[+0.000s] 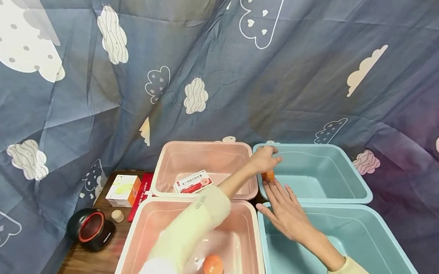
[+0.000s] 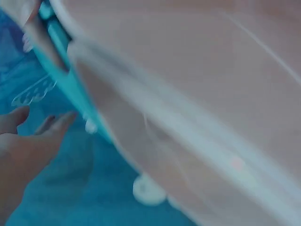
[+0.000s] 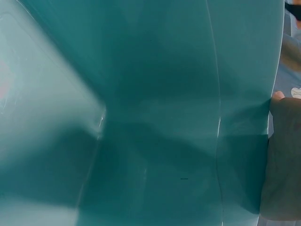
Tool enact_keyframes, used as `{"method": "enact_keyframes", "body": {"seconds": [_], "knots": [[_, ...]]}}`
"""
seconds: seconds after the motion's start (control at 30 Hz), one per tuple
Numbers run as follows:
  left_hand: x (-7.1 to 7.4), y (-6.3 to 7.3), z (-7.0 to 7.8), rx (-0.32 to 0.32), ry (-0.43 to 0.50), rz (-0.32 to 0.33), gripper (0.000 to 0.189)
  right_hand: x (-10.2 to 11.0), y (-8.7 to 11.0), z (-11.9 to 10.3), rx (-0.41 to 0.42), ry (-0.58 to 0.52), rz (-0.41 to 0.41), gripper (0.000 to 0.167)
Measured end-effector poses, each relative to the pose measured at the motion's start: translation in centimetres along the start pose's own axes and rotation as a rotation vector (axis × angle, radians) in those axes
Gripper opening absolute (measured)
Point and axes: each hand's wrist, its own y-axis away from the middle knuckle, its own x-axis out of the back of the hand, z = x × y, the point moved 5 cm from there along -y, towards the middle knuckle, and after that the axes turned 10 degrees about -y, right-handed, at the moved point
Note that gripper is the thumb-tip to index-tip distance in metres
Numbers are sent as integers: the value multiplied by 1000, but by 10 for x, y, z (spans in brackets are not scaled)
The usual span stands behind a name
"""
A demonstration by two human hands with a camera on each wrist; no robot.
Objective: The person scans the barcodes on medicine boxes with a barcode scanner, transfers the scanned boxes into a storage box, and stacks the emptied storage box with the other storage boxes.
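My left hand reaches across the pink bins to the left end of the far blue bin, with its fingers loosely extended. In the left wrist view, the left hand shows apart from the bin rims, nothing visible in its fingers. Below it, an orange item, partly hidden, is at that bin's left wall; its kind is unclear. The right hand lies over the seam between the blue bins. Its fingers are straight and spread, with fingertips close to the orange item; contact cannot be told.
A red-and-white medicine box lies in the far pink bin. An orange-lidded jar stands in the near pink bin. The near blue bin sits at right. A white-orange box, red first aid kit and black round device stand left.
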Motion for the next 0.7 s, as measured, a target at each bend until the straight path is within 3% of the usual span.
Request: {"method": "enact_keyframes", "body": {"seconds": [0.17,0.3,0.4,0.47,0.53,0.63,0.7], "knots": [[48,38,-18,-146,-16,-55,46,-2,0,2,15,-24,27,80],[88,88,-31,-223,-61,-76,53,-4,0,3,44,-50,57,81],[104,133,-37,-254,-65,-92,60,-4,1,2,46,-46,50,81],[104,164,-40,-262,-80,-128,65,-3,1,2,42,-48,46,82],[96,193,-43,-268,-109,-215,74,-5,2,4,46,-55,54,81],[70,227,-48,-287,-187,-339,79,-6,2,7,65,-57,77,81],[48,244,-53,-314,-289,-384,80,-6,2,7,72,-62,86,81]]}}
